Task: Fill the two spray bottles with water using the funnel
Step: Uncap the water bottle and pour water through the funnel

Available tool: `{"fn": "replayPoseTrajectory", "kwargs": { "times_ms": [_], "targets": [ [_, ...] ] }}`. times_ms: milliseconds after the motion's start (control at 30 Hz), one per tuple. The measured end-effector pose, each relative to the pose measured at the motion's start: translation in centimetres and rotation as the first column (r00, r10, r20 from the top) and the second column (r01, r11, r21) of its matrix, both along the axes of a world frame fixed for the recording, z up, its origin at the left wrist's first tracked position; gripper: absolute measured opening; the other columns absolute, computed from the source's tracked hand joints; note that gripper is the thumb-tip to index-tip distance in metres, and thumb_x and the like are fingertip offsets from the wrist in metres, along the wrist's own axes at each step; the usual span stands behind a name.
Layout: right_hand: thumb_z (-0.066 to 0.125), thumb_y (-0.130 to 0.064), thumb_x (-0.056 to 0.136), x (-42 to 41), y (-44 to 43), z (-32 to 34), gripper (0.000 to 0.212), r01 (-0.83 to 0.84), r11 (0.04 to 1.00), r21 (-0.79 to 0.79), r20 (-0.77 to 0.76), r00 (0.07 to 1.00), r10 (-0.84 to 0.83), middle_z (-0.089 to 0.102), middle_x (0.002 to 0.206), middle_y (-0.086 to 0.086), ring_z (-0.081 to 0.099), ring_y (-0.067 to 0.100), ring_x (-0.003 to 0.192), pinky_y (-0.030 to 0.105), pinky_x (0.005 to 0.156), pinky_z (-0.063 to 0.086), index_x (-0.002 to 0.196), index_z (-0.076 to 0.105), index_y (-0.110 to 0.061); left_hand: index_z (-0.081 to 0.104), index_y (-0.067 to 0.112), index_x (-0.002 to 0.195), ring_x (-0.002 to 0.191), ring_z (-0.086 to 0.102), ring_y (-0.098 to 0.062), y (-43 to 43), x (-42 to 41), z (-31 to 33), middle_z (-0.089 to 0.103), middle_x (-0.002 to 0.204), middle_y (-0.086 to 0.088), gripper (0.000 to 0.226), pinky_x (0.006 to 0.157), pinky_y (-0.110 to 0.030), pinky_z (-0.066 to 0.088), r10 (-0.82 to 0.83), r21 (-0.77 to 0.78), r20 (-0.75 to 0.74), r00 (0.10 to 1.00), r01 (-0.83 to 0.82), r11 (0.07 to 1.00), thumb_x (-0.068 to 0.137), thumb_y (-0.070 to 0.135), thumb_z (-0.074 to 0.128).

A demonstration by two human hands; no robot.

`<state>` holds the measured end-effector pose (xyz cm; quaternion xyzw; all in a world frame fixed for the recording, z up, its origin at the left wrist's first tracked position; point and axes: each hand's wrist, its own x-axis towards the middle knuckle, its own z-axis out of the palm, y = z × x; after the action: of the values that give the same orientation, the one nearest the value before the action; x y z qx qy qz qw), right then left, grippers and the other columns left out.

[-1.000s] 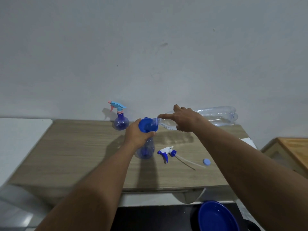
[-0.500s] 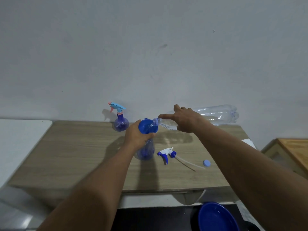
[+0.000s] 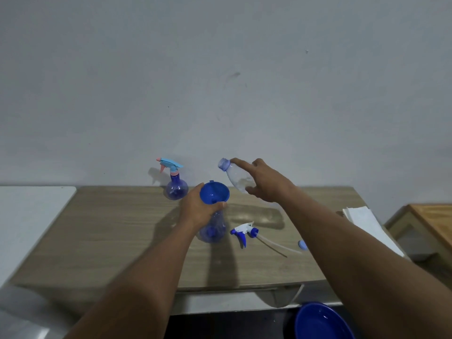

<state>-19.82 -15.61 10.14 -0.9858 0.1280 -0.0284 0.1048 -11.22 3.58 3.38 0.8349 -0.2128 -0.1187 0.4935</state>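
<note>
A blue funnel [image 3: 214,193] sits in the neck of an open blue-tinted spray bottle [image 3: 212,228] at the table's middle. My left hand [image 3: 197,208] grips the bottle's neck just under the funnel. My right hand [image 3: 265,183] holds a clear plastic water bottle [image 3: 236,176], its open mouth tilted up and to the left, above and right of the funnel. The removed white-and-blue spray head [image 3: 244,232] with its tube lies on the table to the right. A second spray bottle [image 3: 175,185] with a light-blue and pink head stands at the back.
A small blue cap [image 3: 302,245] lies on the wooden table [image 3: 110,236] beside my right forearm. White paper [image 3: 364,221] rests at the table's right edge. A blue bowl [image 3: 320,322] sits below the front edge. A wooden stand [image 3: 430,221] is at far right.
My right hand has swung the water bottle up from lying level with its mouth at the funnel, so the mouth now points up, clear of the funnel. My left hand stayed put.
</note>
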Motion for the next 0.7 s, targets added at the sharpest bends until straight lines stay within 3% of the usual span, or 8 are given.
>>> {"fn": "replayPoseTrajectory", "kwargs": {
  "times_ms": [133, 300, 367, 467, 600, 700],
  "targets": [
    [0.064, -0.022, 0.092, 0.2, -1.0, -0.7, 0.081, 0.06, 0.988, 0.142, 0.144, 0.986, -0.08, 0.049, 0.116, 0.012, 0.059, 0.034, 0.084, 0.042, 0.076, 0.054, 0.15, 0.017, -0.051, 0.055, 0.034, 0.099, 0.082, 0.059, -0.004, 0.0, -0.2, 0.1, 0.062, 0.091, 0.015, 0.045, 0.066, -0.02, 0.047, 0.004, -0.049, -0.018, 1.0, -0.005, 0.999, 0.067, 0.032, 0.086],
    [0.068, -0.026, 0.092, 0.9, -2.8, -1.9, 0.08, 0.124, 0.948, 0.294, 0.292, 0.933, -0.213, 0.054, 0.119, 0.013, 0.054, 0.028, 0.088, 0.035, 0.073, 0.042, 0.153, 0.019, -0.042, 0.051, 0.044, 0.09, 0.086, 0.059, -0.006, 0.0, -0.3, -0.2, 0.06, 0.089, 0.019, 0.048, 0.078, -0.027, 0.051, 0.031, -0.083, -0.016, 0.999, -0.032, 0.996, 0.066, 0.029, 0.089],
    [0.069, -0.027, 0.092, 1.4, -3.1, -2.4, 0.082, 0.145, 0.934, 0.326, 0.316, 0.915, -0.252, 0.054, 0.12, 0.013, 0.053, 0.026, 0.088, 0.034, 0.074, 0.042, 0.155, 0.018, -0.038, 0.048, 0.047, 0.087, 0.082, 0.057, 0.0, -0.1, -0.4, -0.3, 0.058, 0.088, 0.023, 0.049, 0.077, -0.024, 0.048, 0.038, -0.087, -0.016, 0.999, -0.039, 0.995, 0.066, 0.027, 0.089],
    [0.071, -0.025, 0.093, 2.1, -3.4, -3.3, 0.083, 0.133, 0.915, 0.38, 0.354, 0.893, -0.277, 0.052, 0.127, 0.015, 0.056, 0.03, 0.098, 0.033, 0.078, 0.041, 0.156, 0.018, -0.032, 0.049, 0.042, 0.102, 0.084, 0.056, 0.0, -0.3, -0.4, -0.4, 0.056, 0.091, 0.027, 0.055, 0.078, -0.024, 0.047, 0.053, -0.09, -0.035, 0.998, -0.056, 0.994, 0.066, 0.029, 0.089],
    [0.071, -0.022, 0.093, 3.1, -3.5, -3.9, 0.084, 0.115, 0.892, 0.437, 0.379, 0.876, -0.298, 0.048, 0.131, 0.017, 0.057, 0.032, 0.107, 0.033, 0.083, 0.042, 0.157, 0.016, -0.029, 0.056, 0.038, 0.111, 0.094, 0.061, -0.006, -0.3, -0.1, -0.8, 0.062, 0.099, 0.022, 0.058, 0.082, -0.027, 0.052, 0.06, -0.081, -0.026, 0.998, -0.062, 0.995, 0.064, 0.033, 0.09],
    [0.071, -0.022, 0.092, 3.4, -3.5, -3.8, 0.085, 0.13, 0.875, 0.467, 0.367, 0.871, -0.325, 0.047, 0.133, 0.017, 0.057, 0.031, 0.108, 0.032, 0.083, 0.042, 0.157, 0.016, -0.028, 0.057, 0.038, 0.108, 0.091, 0.061, 0.0, -0.3, -0.1, -0.8, 0.064, 0.097, 0.021, 0.055, 0.083, -0.028, 0.054, 0.055, -0.091, -0.014, 0.998, -0.056, 0.994, 0.064, 0.03, 0.09]
  ]
}}
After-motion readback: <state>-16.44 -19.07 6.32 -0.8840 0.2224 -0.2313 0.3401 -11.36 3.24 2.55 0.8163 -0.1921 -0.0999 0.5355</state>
